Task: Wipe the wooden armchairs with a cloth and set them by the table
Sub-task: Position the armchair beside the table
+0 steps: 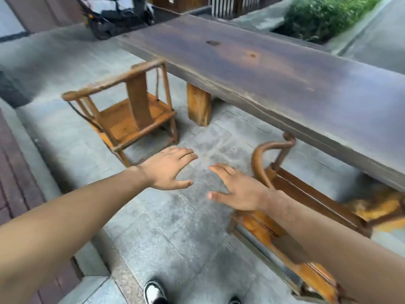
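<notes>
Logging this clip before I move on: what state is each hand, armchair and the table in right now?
left hand: open, fingers spread, holding nothing.
right hand: open, holding nothing, no cloth in view.
far armchair: upright on the pavement, beside the table, untouched.
near armchair: upright, tucked partly under the table edge.
table: bare dark wooden top.
</notes>
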`<state>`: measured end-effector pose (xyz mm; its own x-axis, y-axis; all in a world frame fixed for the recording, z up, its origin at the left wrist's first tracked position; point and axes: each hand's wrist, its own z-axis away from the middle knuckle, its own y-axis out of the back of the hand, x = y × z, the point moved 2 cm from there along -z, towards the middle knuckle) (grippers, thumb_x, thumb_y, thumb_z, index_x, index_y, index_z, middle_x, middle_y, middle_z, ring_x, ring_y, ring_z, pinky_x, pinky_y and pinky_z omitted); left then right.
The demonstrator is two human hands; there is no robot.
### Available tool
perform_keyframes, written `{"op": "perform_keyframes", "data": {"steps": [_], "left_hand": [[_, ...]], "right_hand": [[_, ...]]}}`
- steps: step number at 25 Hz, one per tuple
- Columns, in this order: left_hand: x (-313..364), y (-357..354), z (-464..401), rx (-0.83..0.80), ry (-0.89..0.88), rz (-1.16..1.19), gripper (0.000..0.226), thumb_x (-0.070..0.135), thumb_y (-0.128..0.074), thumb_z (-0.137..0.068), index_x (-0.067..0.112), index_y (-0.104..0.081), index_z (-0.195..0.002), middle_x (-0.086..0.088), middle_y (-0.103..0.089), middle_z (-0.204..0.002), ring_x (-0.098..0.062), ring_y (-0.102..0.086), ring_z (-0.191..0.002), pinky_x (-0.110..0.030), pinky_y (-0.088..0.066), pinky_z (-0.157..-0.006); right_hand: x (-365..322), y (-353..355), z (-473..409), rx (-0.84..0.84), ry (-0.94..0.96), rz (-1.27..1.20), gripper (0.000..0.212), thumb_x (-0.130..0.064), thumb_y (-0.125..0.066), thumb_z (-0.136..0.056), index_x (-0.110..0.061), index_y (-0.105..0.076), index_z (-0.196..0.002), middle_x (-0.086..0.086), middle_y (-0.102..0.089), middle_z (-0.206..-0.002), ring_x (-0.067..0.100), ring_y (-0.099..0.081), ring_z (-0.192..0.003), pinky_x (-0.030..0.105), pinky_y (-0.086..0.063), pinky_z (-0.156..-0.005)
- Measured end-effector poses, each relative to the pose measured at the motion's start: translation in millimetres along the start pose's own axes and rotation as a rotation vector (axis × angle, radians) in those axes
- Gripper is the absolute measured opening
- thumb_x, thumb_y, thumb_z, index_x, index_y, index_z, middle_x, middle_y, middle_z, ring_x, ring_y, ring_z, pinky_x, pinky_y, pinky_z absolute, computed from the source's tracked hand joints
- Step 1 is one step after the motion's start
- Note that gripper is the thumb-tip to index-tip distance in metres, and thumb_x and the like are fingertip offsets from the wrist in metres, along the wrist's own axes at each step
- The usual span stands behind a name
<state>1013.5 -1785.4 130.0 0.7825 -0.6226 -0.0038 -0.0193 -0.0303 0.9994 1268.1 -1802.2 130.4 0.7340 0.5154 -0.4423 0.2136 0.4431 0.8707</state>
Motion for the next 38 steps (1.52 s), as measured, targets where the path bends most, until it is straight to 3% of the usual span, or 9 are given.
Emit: {"op": "perform_keyframes", "data": {"steps": [7,11,15,20,24,31,33,35,38], "left_hand": [[-249.5,66.6,179.8,0.134,0.402,-0.036,0.071,0.062,-0.05,-0.088,0.019,-0.04,-0.143,-0.009,-0.045,-0.148,-0.027,-0.041,-0.138,-0.041,-0.03,-0.116],[-341.2,74.9,214.3,0.136,0.525,-0.055,0.073,0.061,-0.053,-0.087,0.018,-0.04,-0.144,-0.008,-0.044,-0.149,-0.027,-0.04,-0.138,-0.04,-0.031,-0.116],[-409.0,58.8,177.5,0.144,0.585,0.011,0.071,0.057,-0.056,-0.087,0.018,-0.04,-0.144,-0.006,-0.043,-0.149,-0.027,-0.039,-0.138,-0.042,-0.03,-0.115],[-507.3,35.4,87.6,0.079,0.596,-0.008,0.071,0.057,-0.056,-0.087,0.017,-0.039,-0.143,-0.008,-0.046,-0.145,-0.029,-0.041,-0.135,-0.043,-0.03,-0.114],[-574.0,17.2,19.2,0.009,0.724,0.076,0.072,0.059,-0.055,-0.087,0.017,-0.039,-0.143,-0.008,-0.046,-0.143,-0.03,-0.041,-0.134,-0.045,-0.033,-0.111],[-651.2,-32.4,-75.7,-0.056,0.694,0.211,0.091,0.074,-0.045,-0.078,0.017,-0.033,-0.148,-0.004,-0.04,-0.151,-0.025,-0.033,-0.141,-0.042,-0.025,-0.117],[-669.5,-49.1,-105.2,-0.171,0.711,0.291,0.09,0.074,-0.051,-0.077,0.017,-0.036,-0.145,-0.006,-0.045,-0.147,-0.029,-0.041,-0.135,-0.044,-0.035,-0.109],[-677.1,-64.7,-122.2,-0.282,0.774,0.331,0.067,0.071,-0.058,-0.076,0.021,-0.052,-0.12,-0.008,-0.059,-0.127,-0.031,-0.058,-0.108,-0.038,-0.047,-0.083],[-677.7,-82.4,-130.8,-0.327,0.859,0.25,0.039,0.058,-0.057,-0.073,0.023,-0.06,-0.092,-0.01,-0.07,-0.1,-0.032,-0.064,-0.083,-0.033,-0.045,-0.065]], "right_hand": [[-145.1,22.4,-233.0,0.019,0.095,0.039,0.085,-0.055,-0.061,-0.097,-0.021,-0.019,-0.163,0.006,-0.019,-0.169,0.023,-0.021,-0.154,0.035,-0.019,-0.126],[-177.2,40.0,-329.8,-0.012,0.112,0.099,0.085,-0.056,-0.061,-0.096,-0.023,-0.019,-0.162,0.005,-0.017,-0.169,0.025,-0.021,-0.154,0.04,-0.022,-0.125],[-182.2,56.3,-428.8,0.003,0.148,0.124,0.084,-0.054,-0.062,-0.096,-0.019,-0.021,-0.162,0.009,-0.021,-0.168,0.025,-0.022,-0.154,0.044,-0.023,-0.125],[-127.5,85.5,-561.4,-0.025,0.161,0.187,0.083,-0.048,-0.064,-0.096,-0.02,-0.021,-0.162,0.01,-0.016,-0.17,0.027,-0.017,-0.156,0.044,-0.018,-0.127],[-81.1,119.7,-661.1,-0.073,0.149,0.206,0.085,-0.043,-0.066,-0.094,-0.019,-0.021,-0.162,0.013,-0.015,-0.17,0.029,-0.014,-0.156,0.044,-0.016,-0.127],[-37.4,155.5,-794.8,-0.181,0.142,0.401,0.094,-0.034,-0.072,-0.087,-0.017,-0.018,-0.162,0.012,-0.011,-0.17,0.031,-0.005,-0.158,0.047,-0.007,-0.128],[-27.8,155.9,-819.8,-0.245,0.119,0.432,0.098,-0.032,-0.075,-0.085,-0.018,-0.016,-0.163,0.01,-0.012,-0.17,0.029,-0.006,-0.158,0.047,-0.004,-0.129],[-18.3,152.6,-842.1,-0.315,0.111,0.481,0.101,-0.032,-0.079,-0.083,-0.02,-0.018,-0.163,0.01,-0.023,-0.167,0.029,-0.017,-0.156,0.047,-0.004,-0.128],[0.6,155.6,-873.6,-0.443,0.204,0.609,0.075,-0.039,-0.076,-0.082,-0.029,-0.044,-0.149,0.006,-0.058,-0.143,0.026,-0.048,-0.137,0.051,-0.009,-0.127]]}}
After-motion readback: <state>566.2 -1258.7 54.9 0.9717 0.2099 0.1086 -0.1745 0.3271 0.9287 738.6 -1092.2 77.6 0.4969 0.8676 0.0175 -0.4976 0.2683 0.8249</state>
